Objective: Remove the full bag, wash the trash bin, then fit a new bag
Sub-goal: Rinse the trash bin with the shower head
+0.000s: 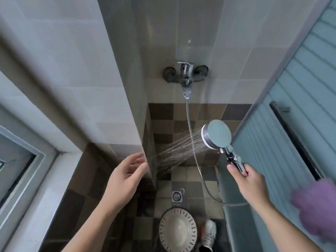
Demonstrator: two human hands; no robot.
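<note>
A round white trash bin (177, 230) with a slotted dark rim stands empty on the tiled shower floor at the bottom centre, seen from above. My right hand (250, 180) grips the chrome handle of a shower head (217, 136), which sprays water leftward onto the lower wall, above and beyond the bin. A metal hose (190, 128) runs from the handle up to the wall mixer tap (185, 73). My left hand (127, 176) is raised with fingers relaxed, its fingertips at the wall's corner edge near the spray, holding nothing.
A square floor drain (176, 196) lies just beyond the bin. A white shoe (209, 233) shows right of the bin. The frosted shower door (298, 113) with a dark handle closes the right side. A purple bath sponge (316, 204) hangs at the right edge. A window frame (23, 160) is on the left.
</note>
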